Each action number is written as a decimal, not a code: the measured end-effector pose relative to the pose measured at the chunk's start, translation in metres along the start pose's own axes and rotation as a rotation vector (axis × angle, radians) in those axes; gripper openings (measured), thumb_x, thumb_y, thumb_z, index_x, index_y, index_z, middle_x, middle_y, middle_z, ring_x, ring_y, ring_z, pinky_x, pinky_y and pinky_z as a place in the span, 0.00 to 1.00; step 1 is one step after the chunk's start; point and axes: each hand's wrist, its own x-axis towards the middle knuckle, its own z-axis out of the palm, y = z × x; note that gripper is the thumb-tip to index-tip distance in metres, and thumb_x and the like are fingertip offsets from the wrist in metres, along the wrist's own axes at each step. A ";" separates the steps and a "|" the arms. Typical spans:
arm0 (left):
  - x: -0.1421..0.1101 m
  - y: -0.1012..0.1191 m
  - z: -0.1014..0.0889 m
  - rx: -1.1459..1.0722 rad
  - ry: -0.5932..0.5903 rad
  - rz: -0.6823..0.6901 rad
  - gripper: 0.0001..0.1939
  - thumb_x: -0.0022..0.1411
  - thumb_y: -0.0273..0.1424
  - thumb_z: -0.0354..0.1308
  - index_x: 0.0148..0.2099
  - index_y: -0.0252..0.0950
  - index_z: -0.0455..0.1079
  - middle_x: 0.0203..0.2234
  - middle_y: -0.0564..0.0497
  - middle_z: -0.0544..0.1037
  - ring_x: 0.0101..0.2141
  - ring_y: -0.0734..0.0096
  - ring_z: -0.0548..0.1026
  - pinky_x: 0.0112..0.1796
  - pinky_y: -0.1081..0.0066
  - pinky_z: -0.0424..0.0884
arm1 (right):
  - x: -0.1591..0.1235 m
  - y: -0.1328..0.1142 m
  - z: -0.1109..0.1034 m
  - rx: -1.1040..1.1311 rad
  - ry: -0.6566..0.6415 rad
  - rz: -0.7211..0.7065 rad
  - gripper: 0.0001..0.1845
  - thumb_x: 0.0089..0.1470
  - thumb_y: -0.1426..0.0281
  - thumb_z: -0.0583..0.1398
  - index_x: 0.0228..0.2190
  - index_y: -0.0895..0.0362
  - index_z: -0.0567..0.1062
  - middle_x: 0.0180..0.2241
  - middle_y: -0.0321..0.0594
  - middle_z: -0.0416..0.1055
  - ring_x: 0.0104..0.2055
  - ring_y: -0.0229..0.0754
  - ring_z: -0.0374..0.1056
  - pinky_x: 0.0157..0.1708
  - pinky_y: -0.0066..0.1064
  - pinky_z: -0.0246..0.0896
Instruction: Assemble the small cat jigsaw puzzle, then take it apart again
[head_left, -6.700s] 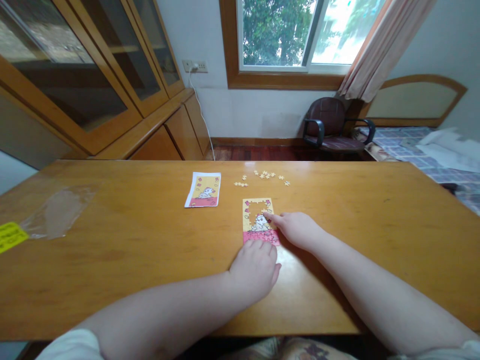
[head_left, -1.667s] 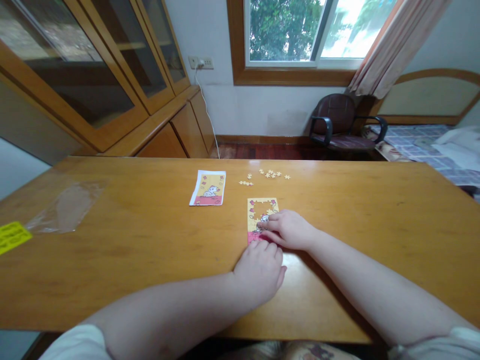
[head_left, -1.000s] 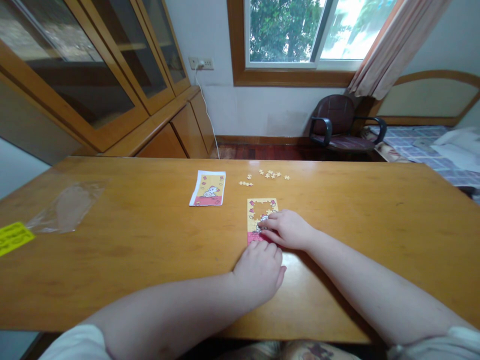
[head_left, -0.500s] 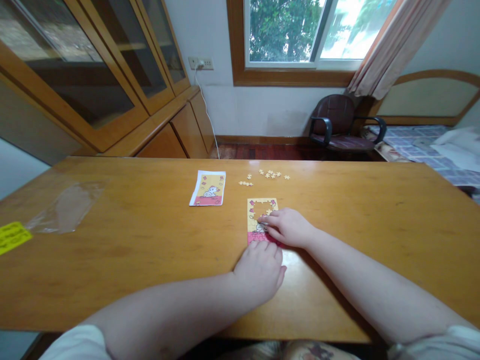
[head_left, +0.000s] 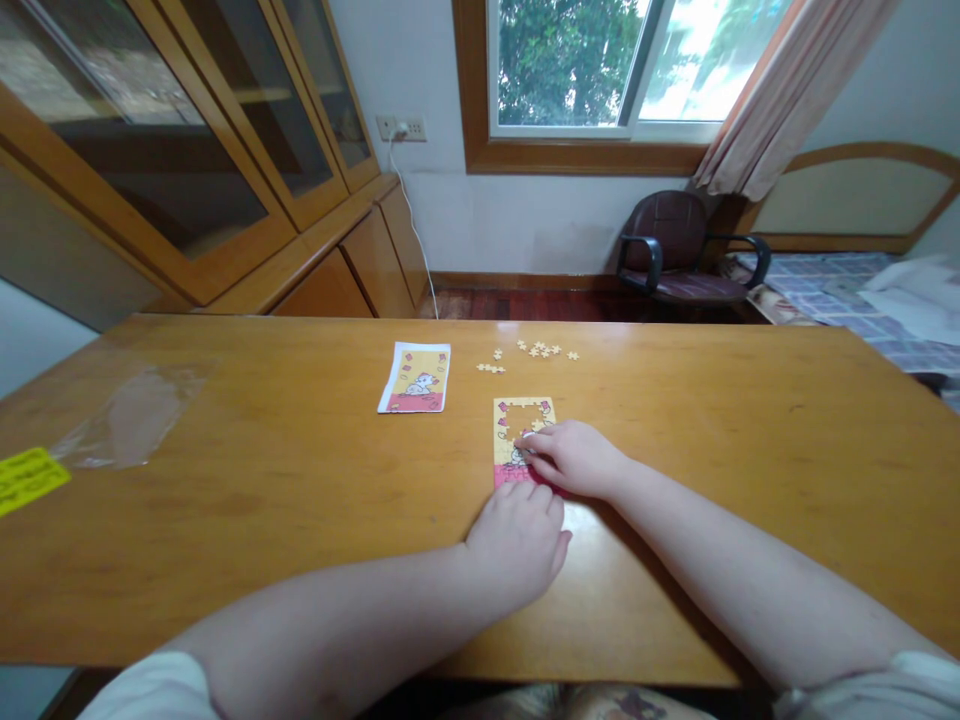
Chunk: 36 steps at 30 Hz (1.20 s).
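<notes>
A partly assembled jigsaw puzzle (head_left: 502,455) lies on the table in front of me, yellow above and pink below, with a white cartoon animal. Bare wood shows through a gap in its upper middle. My right hand (head_left: 577,458) reaches over its right side, index finger stretched onto the animal by the gap's lower edge and the other fingers loosely bent. I cannot make out a piece under that fingertip. Across the puzzle's bottom edge rests my left hand (head_left: 519,535), its thumb apart on the right and its fingertips mostly hidden. Loose yellow puzzle pieces (head_left: 540,350) lie beyond the puzzle.
A picture card (head_left: 418,380) with the same design lies left of the puzzle on the wooden table (head_left: 300,460). Farther left are a clear plastic bag (head_left: 142,415) and a yellow label (head_left: 30,480). A chair (head_left: 679,245) stands beyond the table's far edge.
Almost nothing differs. The right index finger stays at the gap's lower edge with a very slight shift, and the left hand keeps its place.
</notes>
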 end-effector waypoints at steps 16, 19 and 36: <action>0.015 -0.021 0.007 -0.093 0.171 0.059 0.12 0.65 0.31 0.49 0.35 0.34 0.73 0.30 0.47 0.76 0.35 0.64 0.73 0.38 0.63 0.68 | 0.007 0.030 0.006 0.105 0.271 0.391 0.16 0.61 0.64 0.51 0.44 0.54 0.74 0.38 0.41 0.78 0.39 0.42 0.72 0.37 0.30 0.61; 0.015 -0.023 0.002 -0.054 0.238 0.100 0.13 0.66 0.30 0.47 0.37 0.34 0.72 0.31 0.47 0.76 0.35 0.65 0.73 0.37 0.64 0.67 | 0.009 0.031 0.006 0.080 0.262 0.417 0.16 0.61 0.63 0.51 0.45 0.54 0.73 0.36 0.41 0.78 0.37 0.42 0.72 0.36 0.30 0.60; 0.111 -0.143 -0.049 0.154 0.022 -0.435 0.14 0.63 0.32 0.50 0.47 0.36 0.74 0.44 0.41 0.77 0.45 0.57 0.74 0.45 0.63 0.67 | 0.014 0.035 0.007 0.173 0.268 0.472 0.15 0.59 0.65 0.52 0.44 0.54 0.73 0.41 0.42 0.76 0.42 0.44 0.71 0.40 0.31 0.59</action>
